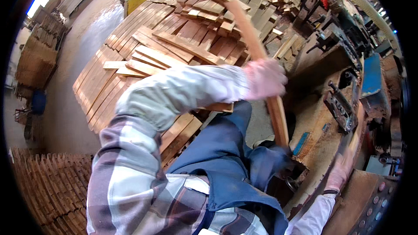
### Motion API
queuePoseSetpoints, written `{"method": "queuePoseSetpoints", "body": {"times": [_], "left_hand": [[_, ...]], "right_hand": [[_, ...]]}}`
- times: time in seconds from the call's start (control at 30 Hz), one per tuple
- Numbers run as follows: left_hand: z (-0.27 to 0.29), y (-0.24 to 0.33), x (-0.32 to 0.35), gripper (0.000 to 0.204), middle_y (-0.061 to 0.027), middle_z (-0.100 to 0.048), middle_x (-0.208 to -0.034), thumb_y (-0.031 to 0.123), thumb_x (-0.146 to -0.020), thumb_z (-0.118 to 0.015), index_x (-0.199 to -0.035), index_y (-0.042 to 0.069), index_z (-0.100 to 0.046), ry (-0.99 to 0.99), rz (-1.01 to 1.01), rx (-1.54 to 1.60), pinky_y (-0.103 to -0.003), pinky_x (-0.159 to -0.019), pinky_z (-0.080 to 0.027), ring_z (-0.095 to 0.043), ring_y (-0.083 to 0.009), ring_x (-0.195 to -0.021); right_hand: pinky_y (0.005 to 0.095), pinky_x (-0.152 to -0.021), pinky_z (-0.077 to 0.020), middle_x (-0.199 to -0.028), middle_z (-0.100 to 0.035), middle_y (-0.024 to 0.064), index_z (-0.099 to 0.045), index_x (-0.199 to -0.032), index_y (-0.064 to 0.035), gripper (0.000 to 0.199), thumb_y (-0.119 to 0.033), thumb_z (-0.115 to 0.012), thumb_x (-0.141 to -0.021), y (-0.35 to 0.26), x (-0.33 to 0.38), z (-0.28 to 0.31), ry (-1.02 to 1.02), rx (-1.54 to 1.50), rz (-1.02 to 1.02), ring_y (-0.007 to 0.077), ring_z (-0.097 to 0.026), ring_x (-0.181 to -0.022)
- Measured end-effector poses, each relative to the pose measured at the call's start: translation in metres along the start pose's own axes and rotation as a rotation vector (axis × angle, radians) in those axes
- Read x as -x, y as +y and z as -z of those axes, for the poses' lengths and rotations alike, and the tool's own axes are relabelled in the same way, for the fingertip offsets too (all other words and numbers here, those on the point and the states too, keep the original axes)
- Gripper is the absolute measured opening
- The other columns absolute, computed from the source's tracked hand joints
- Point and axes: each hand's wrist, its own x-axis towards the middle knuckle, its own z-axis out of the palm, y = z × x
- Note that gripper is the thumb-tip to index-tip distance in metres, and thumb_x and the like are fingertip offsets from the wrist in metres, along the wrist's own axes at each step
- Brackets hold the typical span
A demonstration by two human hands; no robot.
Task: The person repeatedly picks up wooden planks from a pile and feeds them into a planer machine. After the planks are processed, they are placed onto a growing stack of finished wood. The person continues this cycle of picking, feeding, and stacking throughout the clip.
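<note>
My left hand [266, 79], blurred by motion, is closed around the middle of a long wooden slat [278, 119]. The slat stands steeply in front of my legs, its far end over the stacked boards. At the lower right, my right hand [341, 172] reaches along the bed of a woodworking machine [320, 139]. Its fingers are on the near end of a narrow wooden strip [358, 135], which runs along the machine's side next to a metal clamp-like fitting [342, 106]. Blur partly hides these fingers, but they look closed on the strip.
Stacked boards [102, 78] and loose slats [187, 45] spread to my left and ahead. A blue metal guard [371, 76] rises at the machine's right. Another stack of slats [52, 191] stands lower left, and a brown stack [37, 63] stands farther back by a blue object [38, 101].
</note>
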Motion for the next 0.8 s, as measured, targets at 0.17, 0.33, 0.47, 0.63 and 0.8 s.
{"method": "queuePoseSetpoints", "body": {"times": [0.17, 0.33, 0.47, 0.63, 0.8], "left_hand": [[0.046, 0.117, -0.117, 0.008, 0.0047, -0.064, -0.072, 0.018, -0.072, -0.069, -0.065, 0.020, -0.065, 0.786, -0.453, 0.403, -0.037, -0.066, -0.055, -0.067, -0.0195, -0.071], [0.111, 0.199, -0.120, 0.011, 0.0004, -0.063, -0.085, 0.025, -0.083, -0.067, -0.075, 0.019, -0.064, 0.580, -0.468, 0.405, -0.038, -0.078, -0.047, -0.062, -0.0175, -0.089], [0.049, 0.161, -0.098, 0.007, -0.0042, -0.064, -0.085, 0.019, -0.080, -0.067, -0.084, 0.015, -0.066, 0.374, -0.351, 0.637, -0.040, -0.072, -0.052, -0.064, -0.0248, -0.083], [-0.120, -0.026, -0.025, 0.049, -0.0110, -0.073, -0.116, 0.016, -0.083, -0.080, -0.131, 0.014, -0.067, -0.389, 0.078, 0.536, -0.041, -0.096, -0.058, -0.070, -0.0303, -0.111], [-0.174, -0.167, 0.118, 0.082, -0.0136, -0.044, -0.161, 0.032, -0.088, -0.075, -0.158, 0.010, -0.040, -0.965, 0.260, 0.313, -0.045, -0.123, -0.035, -0.043, -0.0337, -0.147]], "right_hand": [[0.0390, -0.109, -0.0456, -0.149, -0.058, 0.0166, -0.028, -0.165, -0.0112, 0.093, -0.022, -0.075, -0.085, -0.176, 0.069, 0.008, -0.467, -0.147, -0.085, 0.0306, -0.059, -0.129], [0.0406, -0.106, -0.0481, -0.153, -0.052, 0.0223, -0.029, -0.165, -0.0149, 0.092, -0.011, -0.069, -0.082, -0.138, 0.176, 0.049, 0.010, -0.001, -0.433, 0.0349, -0.061, -0.127], [0.0478, -0.108, -0.0508, -0.154, -0.046, 0.0266, -0.030, -0.164, -0.0110, 0.084, -0.016, -0.071, -0.091, -0.028, 0.329, 0.099, -0.162, 0.600, -0.435, 0.0401, -0.059, -0.130], [0.0481, -0.108, -0.0514, -0.155, -0.045, 0.0272, -0.028, -0.163, -0.0089, 0.079, -0.020, -0.068, -0.096, -0.058, 0.357, 0.093, 0.015, 0.723, -0.533, 0.0401, -0.059, -0.129], [0.0484, -0.108, -0.0521, -0.155, -0.044, 0.0279, -0.026, -0.163, -0.0068, 0.076, -0.025, -0.065, -0.101, -0.005, 0.295, 0.088, 0.230, 0.630, -0.654, 0.0401, -0.059, -0.128]]}}
